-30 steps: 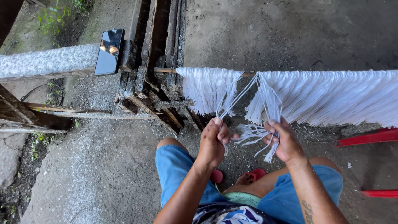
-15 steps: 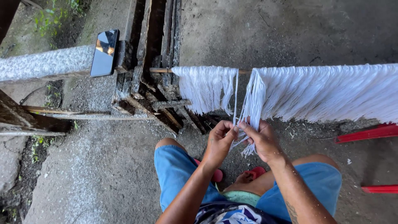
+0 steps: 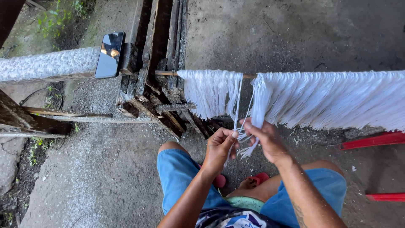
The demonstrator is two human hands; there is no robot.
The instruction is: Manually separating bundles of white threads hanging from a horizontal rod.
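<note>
Just below the hanging white strings, the left hand (image 3: 219, 148) and the right hand (image 3: 265, 141) meet close together, fingertips nearly touching. The left hand pinches a few thin white strands (image 3: 237, 107) between thumb and forefinger, with the other fingers curled in. The right hand is closed loosely around a small bunch of strands, whose loose ends (image 3: 249, 150) hang out beneath its fingers, between the two hands. The held strands run straight up from the hands to a thin wooden rod (image 3: 249, 76) that lies crosswise above them.

Along that rod hangs a fringe of white strings: a smaller bunch (image 3: 206, 93) up and to the left of the left hand, and a long wide curtain (image 3: 333, 99) that stretches from above the right hand out to the right. The strands being held come from the gap between those two parts.

Under the hands are the person's knees in blue shorts (image 3: 177, 173), and a red sandal (image 3: 258, 178) shows between them on the concrete floor (image 3: 105, 169). Far up and left of the left hand, a dark phone (image 3: 109, 54) leans on a grey stone beam (image 3: 46, 64) beside rough dark wooden planks (image 3: 158, 50). Right of the right hand, red plastic bars (image 3: 373, 139) lie low near the ground.
</note>
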